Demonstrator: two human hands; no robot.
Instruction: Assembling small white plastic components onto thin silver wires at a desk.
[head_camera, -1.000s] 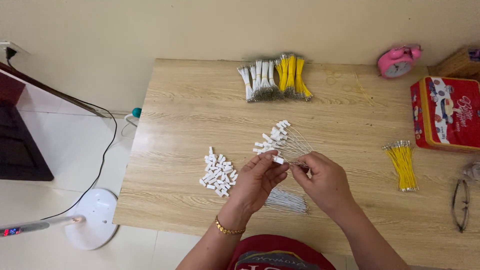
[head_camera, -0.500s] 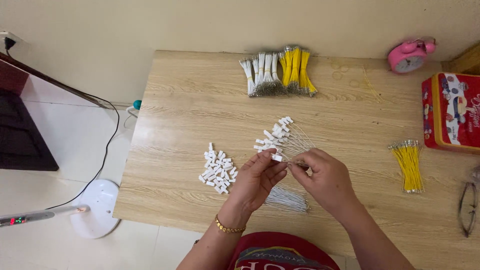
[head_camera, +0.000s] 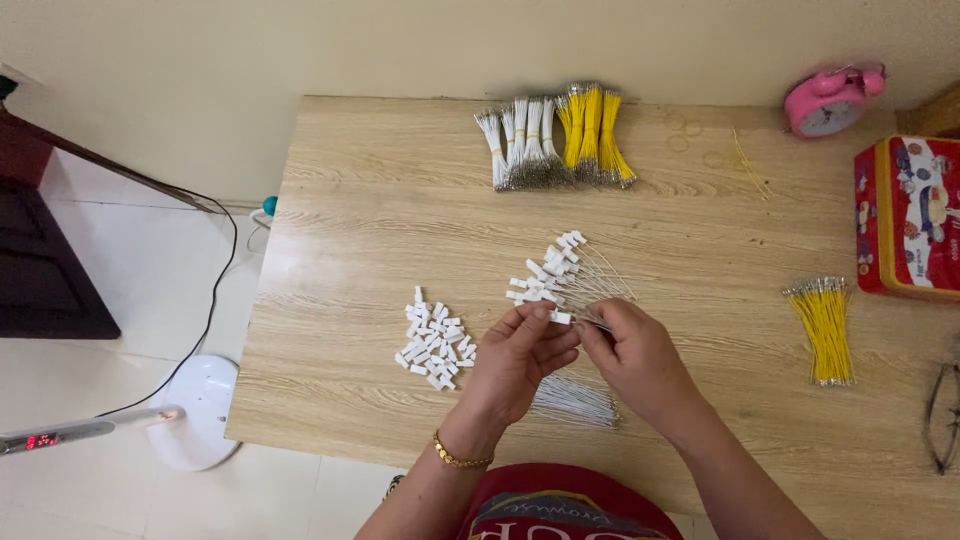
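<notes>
the left hand pinches a small white plastic connector between thumb and fingertips, closed narrowly on it. the right hand meets it from the other side, fingers pinched on a thin pale wire whose end sits at the connector; the two hands touch at their fingertips, just above the near edge of the light wooden table. the wire's long axis runs roughly left to right, from the right hand into the connector, so the connector lies just left of the right fingertips, and the left hand is the one on it.

just beyond the hands lies a fan of finished wires with white connectors. left of the left hand, near but apart, sits a loose heap of white connectors. under the wrists lies a bundle of bare pale wires. well to the right is a bundle of yellow wires; at the far edge, tied bunches of white and yellow wires.
</notes>
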